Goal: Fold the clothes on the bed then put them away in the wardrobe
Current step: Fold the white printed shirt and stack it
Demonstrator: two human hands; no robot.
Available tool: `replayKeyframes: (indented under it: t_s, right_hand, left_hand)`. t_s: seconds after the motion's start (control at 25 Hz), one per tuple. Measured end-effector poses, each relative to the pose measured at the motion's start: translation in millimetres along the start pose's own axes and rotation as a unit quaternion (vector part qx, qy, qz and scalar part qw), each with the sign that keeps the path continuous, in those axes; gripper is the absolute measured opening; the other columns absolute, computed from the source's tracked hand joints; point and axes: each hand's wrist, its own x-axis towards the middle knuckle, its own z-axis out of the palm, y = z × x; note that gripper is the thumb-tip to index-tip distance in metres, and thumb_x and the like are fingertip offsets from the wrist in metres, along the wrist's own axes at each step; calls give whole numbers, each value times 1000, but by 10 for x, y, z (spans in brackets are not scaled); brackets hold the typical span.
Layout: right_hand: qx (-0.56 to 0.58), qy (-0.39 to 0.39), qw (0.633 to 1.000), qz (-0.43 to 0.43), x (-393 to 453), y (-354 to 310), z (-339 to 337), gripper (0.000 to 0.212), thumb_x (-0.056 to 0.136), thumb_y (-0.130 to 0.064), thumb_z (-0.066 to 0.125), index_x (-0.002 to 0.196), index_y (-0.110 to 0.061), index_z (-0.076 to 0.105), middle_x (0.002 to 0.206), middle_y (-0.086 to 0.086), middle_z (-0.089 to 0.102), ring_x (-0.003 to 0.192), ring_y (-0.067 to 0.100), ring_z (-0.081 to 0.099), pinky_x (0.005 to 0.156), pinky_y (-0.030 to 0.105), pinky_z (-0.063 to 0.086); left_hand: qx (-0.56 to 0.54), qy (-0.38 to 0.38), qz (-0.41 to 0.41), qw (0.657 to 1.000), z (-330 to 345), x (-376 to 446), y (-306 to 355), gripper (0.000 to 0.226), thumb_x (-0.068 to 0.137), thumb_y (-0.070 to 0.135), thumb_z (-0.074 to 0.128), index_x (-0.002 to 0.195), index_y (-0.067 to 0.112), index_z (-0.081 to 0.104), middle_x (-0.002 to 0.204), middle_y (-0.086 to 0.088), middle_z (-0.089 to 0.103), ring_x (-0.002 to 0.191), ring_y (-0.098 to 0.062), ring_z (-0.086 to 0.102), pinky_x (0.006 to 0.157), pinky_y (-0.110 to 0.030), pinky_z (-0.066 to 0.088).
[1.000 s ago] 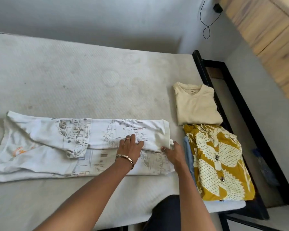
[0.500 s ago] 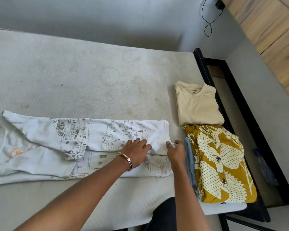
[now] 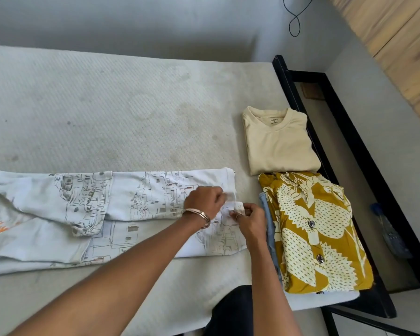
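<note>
The hem of the white printed garment (image 3: 107,209) was pinched between the curled fingers of the left hand (image 3: 205,202) and right hand (image 3: 249,220). It was spread along the mattress's (image 3: 131,105) near edge; a folded cream T-shirt (image 3: 279,141) and mustard shirt (image 3: 318,234) were stacked by its right edge.

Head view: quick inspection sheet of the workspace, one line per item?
Surface: bare grey mattress, faint stains.
Job's things: white printed garment half folded; folded cream T-shirt; folded mustard patterned shirt on a blue garment.
Clutter: blue object on the floor beside the black bed frame.
Hands: left hand and right hand pinch the white garment's right edge.
Cables: black cable on the wall.
Surroundings: wooden panelling at right.
</note>
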Motion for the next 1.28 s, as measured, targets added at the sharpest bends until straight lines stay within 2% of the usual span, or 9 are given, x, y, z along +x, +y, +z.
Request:
replayKeyframes:
  t_s: [0.2,0.4,0.52,0.64,0.8,1.0,1.08,1.2,1.28]
  right_hand:
    - [-51,106,993,10,14,-233,87,19,88,-23,72,100,-8,70,92,6,71,88,24,66,76,37,53]
    - [-41,122,992,12,-53,-208,105,25,99,-21,54,111,-2,64,109,16,68,91,20,56,75,26,39]
    - [-34,100,992,62,-78,-224,22,50,104,-41,37,103,1,64,98,20,64,96,32,58,76,29,38]
    - [-93,7,991,91,-62,-200,71,57,93,-57,54,99,0,57,91,12,59,89,28,57,73,35,46]
    - [-123,-7,988,91,-135,-297,161,40,82,-29,75,111,-4,63,112,16,66,103,35,62,87,45,54]
    - [-224,-68,972,-34,-559,-946,496,36,86,-20,65,118,-8,55,117,15,64,103,35,62,84,37,52]
    - [-280,-191,929,-149,-859,-1226,687,38,88,-18,66,124,-8,55,118,14,65,103,32,62,78,30,46]
    - [-160,-428,882,-116,-1138,-1360,793,36,88,-10,66,123,-14,64,109,1,68,92,16,62,66,21,42]
    - [-33,-404,912,-54,-1110,-1228,788,33,82,-7,59,112,-15,69,102,-1,72,89,16,68,65,21,45]
  left_hand:
    - [-238,118,-84,960,-287,23,-60,22,87,37,66,90,18,77,65,3,67,72,-19,66,65,-25,48]
    - [-85,-103,83,988,-102,-229,42,34,91,35,60,124,26,65,111,-4,71,94,-17,67,85,-30,53]
    - [-9,-202,151,968,90,-460,16,60,89,5,49,146,23,41,139,-6,53,122,-24,53,97,-26,44]
    - [-226,-107,-3,968,187,-676,-39,60,87,-11,42,136,21,52,128,-4,62,111,-19,62,96,-20,46]
    - [-489,34,-296,819,-101,-626,-187,25,90,-6,52,103,6,69,86,-8,73,71,-17,67,65,-26,58]
    - [-545,-63,-322,772,-730,-573,-479,46,94,44,56,104,1,67,83,-12,71,73,-28,66,69,-38,56]
    - [-534,-101,-334,770,-941,-602,-595,51,87,58,58,94,8,68,80,-9,70,74,-28,66,61,-38,59]
    - [-492,-33,-369,788,-1008,-638,-1008,39,80,34,76,104,5,66,91,-13,71,79,-27,66,69,-37,58]
    - [-471,14,-382,795,-964,-696,-1317,46,77,22,79,115,3,61,105,-16,69,91,-29,66,86,-41,54]
